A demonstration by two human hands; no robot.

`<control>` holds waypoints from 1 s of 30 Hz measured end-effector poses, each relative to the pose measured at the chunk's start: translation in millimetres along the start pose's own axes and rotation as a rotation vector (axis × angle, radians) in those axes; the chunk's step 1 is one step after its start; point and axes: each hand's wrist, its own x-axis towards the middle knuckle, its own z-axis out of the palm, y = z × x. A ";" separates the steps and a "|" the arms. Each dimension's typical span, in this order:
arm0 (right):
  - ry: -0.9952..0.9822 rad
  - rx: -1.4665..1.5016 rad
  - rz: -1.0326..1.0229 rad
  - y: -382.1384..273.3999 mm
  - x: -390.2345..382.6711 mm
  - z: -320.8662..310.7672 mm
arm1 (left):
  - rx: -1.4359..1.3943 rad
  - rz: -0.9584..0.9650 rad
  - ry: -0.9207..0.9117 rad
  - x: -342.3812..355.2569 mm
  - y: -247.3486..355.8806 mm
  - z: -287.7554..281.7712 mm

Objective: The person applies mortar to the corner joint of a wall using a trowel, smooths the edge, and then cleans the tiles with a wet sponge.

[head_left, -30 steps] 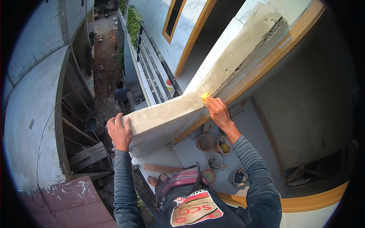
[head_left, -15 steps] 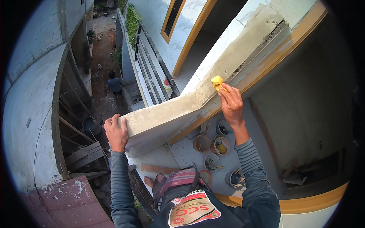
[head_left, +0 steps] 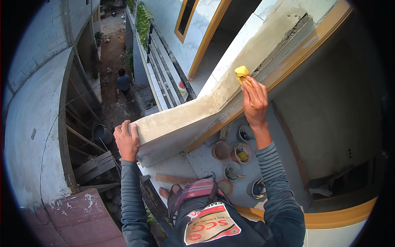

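Note:
A pale cement-coated low wall [head_left: 177,115] runs across in front of me, bends in the middle and continues up to the right. My left hand [head_left: 126,140] grips its left end, fingers curled over the top edge. Pinched in my right hand [head_left: 255,101] is a crumpled yellow sponge [head_left: 242,73], held at the wall's right-hand stretch just past the bend. Whether the sponge presses on the surface is hard to tell. A rough, broken strip of cement [head_left: 284,41] lies along that stretch, farther up.
Several buckets [head_left: 221,150] stand on the tiled floor below, right of my legs. An orange-yellow frame [head_left: 304,49] borders the wall. Left of the wall is a drop to a dirt alley, where a person [head_left: 123,82] stands. A black railing [head_left: 168,57] is beyond.
My right hand has moved the sponge a little farther along the wall, up and slightly right. My left hand keeps its place on the wall end.

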 end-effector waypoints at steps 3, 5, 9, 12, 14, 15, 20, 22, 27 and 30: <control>-0.071 -0.171 -0.010 17.2 -8.7 -1.8 | -0.012 0.000 0.003 0.2 3.1 0.3; -0.276 -0.091 -0.014 18.9 -50.7 16.1 | -0.018 0.007 0.000 1.4 6.0 4.2; -0.370 0.082 -0.003 8.3 -74.1 31.5 | -0.015 -0.003 0.002 6.0 5.8 8.7; -0.058 -0.118 -0.059 -1.4 -21.1 21.8 | -0.003 0.005 -0.019 0.5 1.2 0.4; -0.103 -0.188 -0.055 3.7 -13.0 26.2 | -0.015 -0.009 -0.008 1.1 0.4 -1.2; -0.142 -0.263 -0.059 4.1 -11.7 26.2 | -0.015 -0.011 -0.011 0.4 0.1 -1.1; -0.536 -0.173 -0.051 3.2 -81.5 66.1 | -0.040 0.006 -0.002 2.8 3.8 7.0; -0.591 -0.109 0.013 -6.3 -68.1 72.6 | -0.042 -0.001 0.000 2.0 3.8 6.6; -0.102 -0.222 0.016 -6.0 1.4 45.3 | -0.061 -0.028 -0.008 0.8 2.1 -0.5; -0.148 -0.313 -0.003 9.6 -6.3 33.2 | -0.067 0.000 -0.006 1.0 7.1 3.4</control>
